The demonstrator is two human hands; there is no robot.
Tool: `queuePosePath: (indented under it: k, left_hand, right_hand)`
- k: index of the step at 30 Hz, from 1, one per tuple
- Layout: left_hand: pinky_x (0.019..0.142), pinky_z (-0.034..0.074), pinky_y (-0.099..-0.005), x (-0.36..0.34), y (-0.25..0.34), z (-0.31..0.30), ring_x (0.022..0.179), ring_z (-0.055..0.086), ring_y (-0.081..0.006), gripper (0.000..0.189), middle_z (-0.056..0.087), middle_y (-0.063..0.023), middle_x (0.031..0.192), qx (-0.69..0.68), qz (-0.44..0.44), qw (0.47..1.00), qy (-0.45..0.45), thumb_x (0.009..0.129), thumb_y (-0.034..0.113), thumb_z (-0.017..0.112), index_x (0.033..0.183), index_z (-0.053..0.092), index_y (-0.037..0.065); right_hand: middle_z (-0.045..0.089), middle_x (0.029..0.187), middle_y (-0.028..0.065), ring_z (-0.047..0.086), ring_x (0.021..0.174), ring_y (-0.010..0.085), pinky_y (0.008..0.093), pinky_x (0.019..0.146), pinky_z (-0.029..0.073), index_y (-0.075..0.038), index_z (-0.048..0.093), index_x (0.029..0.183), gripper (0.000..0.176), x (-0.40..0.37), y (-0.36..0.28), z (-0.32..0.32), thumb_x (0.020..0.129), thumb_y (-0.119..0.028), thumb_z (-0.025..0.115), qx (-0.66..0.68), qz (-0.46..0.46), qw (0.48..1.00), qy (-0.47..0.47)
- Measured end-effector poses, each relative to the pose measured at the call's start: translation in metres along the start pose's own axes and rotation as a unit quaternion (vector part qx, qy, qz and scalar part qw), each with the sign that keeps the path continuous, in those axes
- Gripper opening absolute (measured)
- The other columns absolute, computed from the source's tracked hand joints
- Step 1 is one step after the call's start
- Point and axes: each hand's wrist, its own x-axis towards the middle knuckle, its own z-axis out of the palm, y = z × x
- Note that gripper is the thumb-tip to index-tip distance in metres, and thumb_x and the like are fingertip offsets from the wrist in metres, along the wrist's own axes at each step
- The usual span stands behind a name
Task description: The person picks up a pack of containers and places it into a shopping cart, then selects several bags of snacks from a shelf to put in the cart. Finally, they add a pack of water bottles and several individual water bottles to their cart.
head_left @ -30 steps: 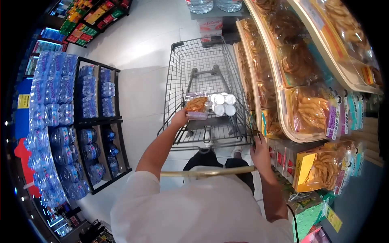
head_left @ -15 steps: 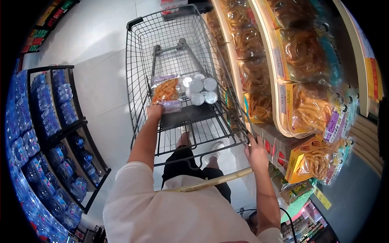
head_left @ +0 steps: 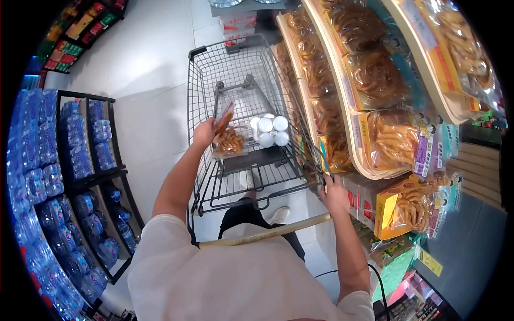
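My left hand (head_left: 204,132) is closed round the edge of a snack packet (head_left: 226,119), tilted up on its side above the cart's basket. Below it, a second clear packet of orange-brown snacks (head_left: 231,142) lies in the wire shopping cart (head_left: 199,85). Right of that packet sits a pack of white-topped cans (head_left: 266,125). My right hand (head_left: 334,193) is closed on the cart's dark side frame near its right rear corner, beside the shelf. A pale yellow handle bar (head_left: 267,234) crosses in front of my body.
Shelves of bagged twisted snacks (head_left: 375,80) line the right side, close to the cart. On the left stands a black rack (head_left: 120,168) with packs of blue-labelled bottles (head_left: 80,142). Red-and-white packages (head_left: 237,24) are beyond the cart's front. Tiled floor (head_left: 150,101) lies between.
My left hand has risen and lifted one packet onto its edge, exposing another beneath. The cart now appears lower and slightly further right, while my right hand stays at its side.
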Motion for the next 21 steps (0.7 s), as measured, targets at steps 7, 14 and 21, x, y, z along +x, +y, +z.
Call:
queuePosePath:
  k: [7,14,21]
  left_hand:
    - [0.072,0.05,-0.0496,-0.054,0.12,-0.143,0.085,0.066,-0.039,0.013,0.069,-0.0185,0.088,0.119,0.158,0.98,-0.03,0.09,0.02,0.059,0.094,0.064,0.009]
    - [0.077,0.05,-0.0408,-0.185,0.286,-0.253,0.088,0.066,-0.0283,0.021,0.07,-0.0073,0.09,0.132,0.491,0.836,0.207,0.079,0.001,0.061,0.097,0.067,0.008]
    - [0.091,0.047,-0.0412,-0.27,0.402,-0.253,0.094,0.066,-0.0237,0.013,0.072,-0.0042,0.098,0.087,0.575,0.729,0.362,0.079,0.003,0.064,0.091,0.065,0.007]
  right_hand:
    - [0.057,0.123,0.0201,0.059,0.11,0.0383,0.0487,0.092,0.05,-0.006,0.054,0.129,0.054,-0.016,0.009,0.002,0.081,-0.023,0.07,0.103,-0.073,0.988,0.094]
    - [0.036,0.151,0.0209,0.033,0.14,0.0397,0.0448,0.116,0.029,-0.001,0.034,0.147,0.098,-0.039,-0.001,-0.038,0.069,-0.031,0.087,0.297,-0.206,0.896,0.259]
    - [0.072,0.107,0.01,0.069,0.094,0.0155,0.0286,0.086,0.053,0.002,0.065,0.114,0.038,-0.057,-0.001,-0.092,0.08,-0.007,0.08,0.602,-0.254,0.741,0.157]
